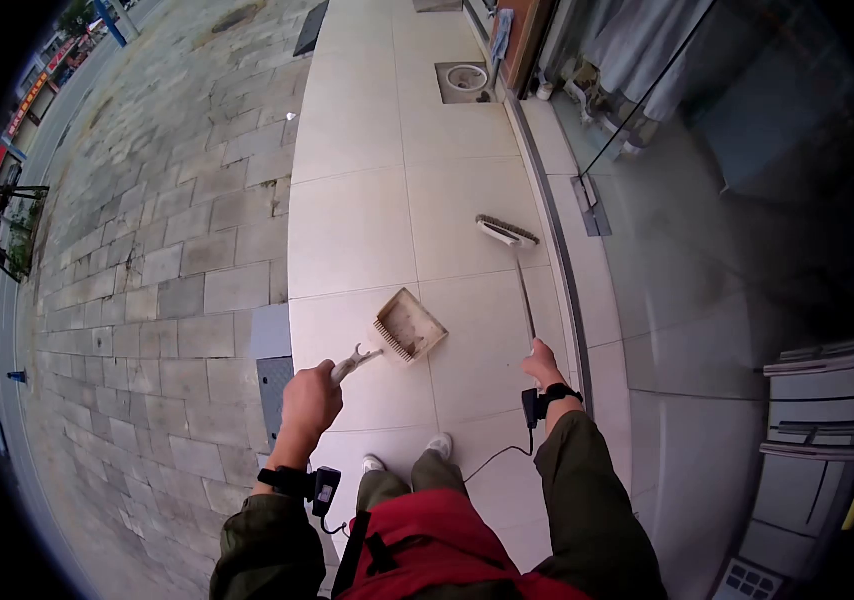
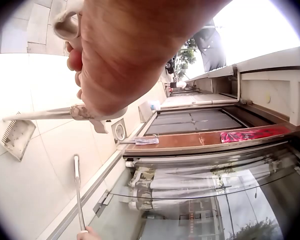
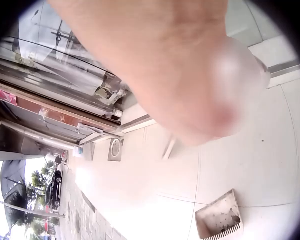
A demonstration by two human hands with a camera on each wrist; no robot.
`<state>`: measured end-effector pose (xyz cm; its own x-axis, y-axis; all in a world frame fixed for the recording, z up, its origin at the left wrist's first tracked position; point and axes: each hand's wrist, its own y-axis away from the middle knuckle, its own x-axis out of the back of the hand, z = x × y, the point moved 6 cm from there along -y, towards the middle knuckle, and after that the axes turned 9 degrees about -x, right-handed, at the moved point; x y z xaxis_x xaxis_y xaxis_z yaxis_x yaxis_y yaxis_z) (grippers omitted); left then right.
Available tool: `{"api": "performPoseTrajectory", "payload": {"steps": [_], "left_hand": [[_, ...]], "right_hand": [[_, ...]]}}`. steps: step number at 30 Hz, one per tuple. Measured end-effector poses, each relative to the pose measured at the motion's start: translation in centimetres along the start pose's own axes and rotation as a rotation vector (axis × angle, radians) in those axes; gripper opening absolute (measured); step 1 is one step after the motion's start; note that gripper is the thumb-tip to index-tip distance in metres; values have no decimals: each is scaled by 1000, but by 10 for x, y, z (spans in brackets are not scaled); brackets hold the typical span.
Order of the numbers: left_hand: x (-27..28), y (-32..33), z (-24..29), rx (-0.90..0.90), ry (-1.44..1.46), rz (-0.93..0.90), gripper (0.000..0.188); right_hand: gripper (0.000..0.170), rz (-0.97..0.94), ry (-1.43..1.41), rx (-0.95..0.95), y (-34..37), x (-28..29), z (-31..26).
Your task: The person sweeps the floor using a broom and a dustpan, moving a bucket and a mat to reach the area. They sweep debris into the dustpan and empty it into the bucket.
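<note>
My left hand grips the upper end of a long pale dustpan handle, seen nearly end-on in the head view. Down on the tiles sits the dustpan, an off-white scoop with a comb-like toothed edge; small dark bits lie inside it in the right wrist view. Further right, my right hand holds a broom by its thin stick. The broom head, white with dark bristles, is on the floor ahead, near the glass front. In the right wrist view my hand hides most of the broom.
Light tiles run ahead in a strip, with grey stone paving on the left. Along the right are a metal sill and a glass door. A square recess with a round white fitting lies further ahead.
</note>
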<state>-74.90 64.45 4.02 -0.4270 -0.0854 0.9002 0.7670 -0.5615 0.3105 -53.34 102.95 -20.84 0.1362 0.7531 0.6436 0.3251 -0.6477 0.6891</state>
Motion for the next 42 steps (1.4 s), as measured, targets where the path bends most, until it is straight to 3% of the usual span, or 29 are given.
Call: {"api": "performPoseTrajectory", "payload": {"steps": [4, 7, 11, 14, 17, 18, 21, 25, 28, 29, 32, 35, 37, 39, 42], "left_hand": [[-5, 3, 2, -7, 3, 25, 12], [-3, 9, 10, -30, 6, 39, 11], [-8, 20, 20, -67, 4, 58, 10], [-19, 41, 19, -78, 25, 87, 9], [-31, 83, 14, -67, 94, 99, 10], [-37, 97, 9, -75, 131, 105, 11], [-50, 147, -9, -27, 231, 130, 14], [-46, 222, -28, 58, 288, 130, 18], [-53, 270, -38, 10, 317, 229, 19], [-56, 284, -41, -6, 318, 235, 19], [-75, 314, -48, 42, 309, 177, 22], [-89, 330, -44, 58, 321, 166, 23], [-100, 339, -42, 42, 335, 178, 23], [-107, 345, -43, 46, 348, 162, 24], [-107, 349, -40, 37, 356, 140, 24]], "right_hand": [[65, -101, -97, -146, 9, -8, 82], [69, -87, -135, -151, 55, -30, 171], [72, -114, -10, -201, 157, -65, 223], [77, -217, -123, -357, 237, -63, 209], [84, -475, -405, -351, 283, -10, 205], [89, -463, -499, -290, 286, -4, 215], [64, -262, -440, -338, 302, 14, 243], [78, -158, -297, -331, 265, -18, 282], [49, -246, -328, -323, 240, -61, 246], [22, -342, -432, -328, 241, -81, 230], [16, -479, -428, 103, 269, -130, 187], [12, -481, -527, 378, 265, -141, 193], [11, -417, -595, 486, 280, -122, 198], [11, -314, -632, 572, 341, -58, 171], [12, -469, -871, -106, 331, -38, 197]]}}
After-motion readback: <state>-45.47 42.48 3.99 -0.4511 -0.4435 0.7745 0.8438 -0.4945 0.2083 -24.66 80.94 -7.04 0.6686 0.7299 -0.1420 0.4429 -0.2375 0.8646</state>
